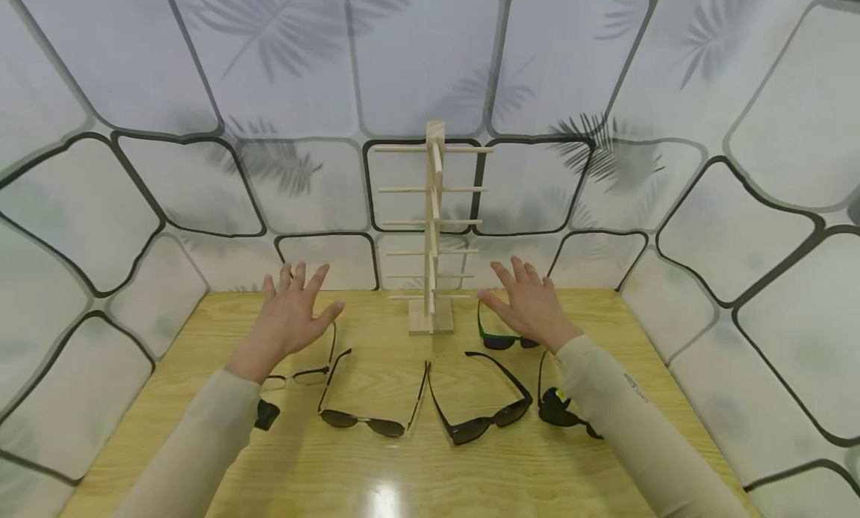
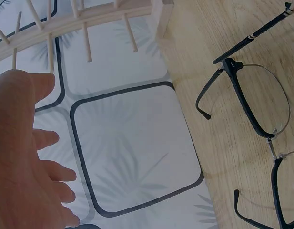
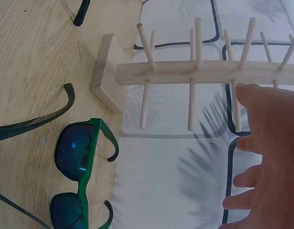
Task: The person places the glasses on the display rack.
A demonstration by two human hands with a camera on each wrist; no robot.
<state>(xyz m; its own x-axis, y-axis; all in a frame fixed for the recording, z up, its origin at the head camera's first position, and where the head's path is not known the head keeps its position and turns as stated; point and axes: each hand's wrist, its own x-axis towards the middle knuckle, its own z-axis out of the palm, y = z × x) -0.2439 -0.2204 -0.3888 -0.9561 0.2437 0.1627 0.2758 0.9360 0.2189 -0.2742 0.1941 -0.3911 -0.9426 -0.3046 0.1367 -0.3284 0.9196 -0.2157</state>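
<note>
Both hands hover over the table with spread fingers and hold nothing. My left hand (image 1: pixel 289 316) is left of a wooden peg stand (image 1: pixel 433 234), above clear eyeglasses (image 1: pixel 310 376) with dark upper rims; these show larger in the left wrist view. To the stand's right is my right hand (image 1: pixel 531 305), over green-framed sunglasses (image 3: pixel 85 167) with dark lenses. The stand is upright, with bare pegs on both sides. Nearer the front lie thin-framed sunglasses (image 1: pixel 363 422) and black sunglasses (image 1: pixel 492 421), their temples unfolded. Further black sunglasses (image 1: pixel 561 410) with a yellow-green spot are partly behind the right sleeve.
A small black object (image 1: pixel 266 414) shows beside the left sleeve, mostly covered by it. The wooden table (image 1: pixel 322 481) is bounded at the back and both sides by patterned white panels (image 1: pixel 423 63) with dark outlines and leaf prints.
</note>
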